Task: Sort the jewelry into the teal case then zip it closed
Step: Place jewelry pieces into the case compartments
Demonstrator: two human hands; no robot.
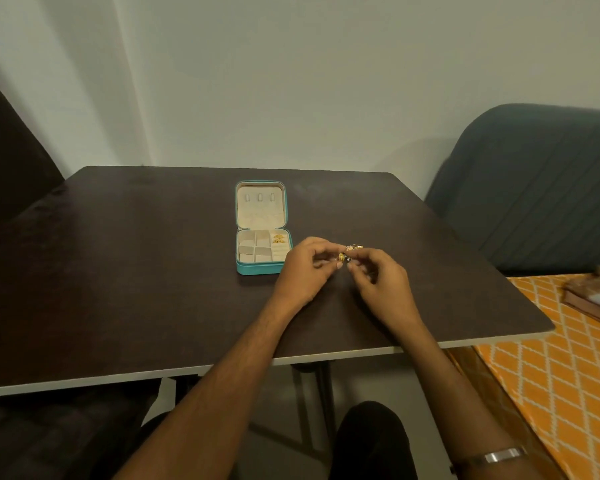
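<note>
The case (pixel 263 251) lies unzipped mid-table with gold earrings (pixel 278 238) already in its far right compartment. Just right of it, both hands, left (pixel 305 268) and right (pixel 378 275), pinch a gold piece (pixel 342 257); more jewelry (pixel 354 247) waits just beyond.

Dark table (pixel 153 271) (grey sofa (pixel 534 202) beside)

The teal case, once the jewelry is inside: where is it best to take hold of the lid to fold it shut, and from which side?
Take the lid of the teal case by its far free edge, coming from behind. It stands open, hinged to the tray along its near edge, so that far rim swings toward the person.
</note>
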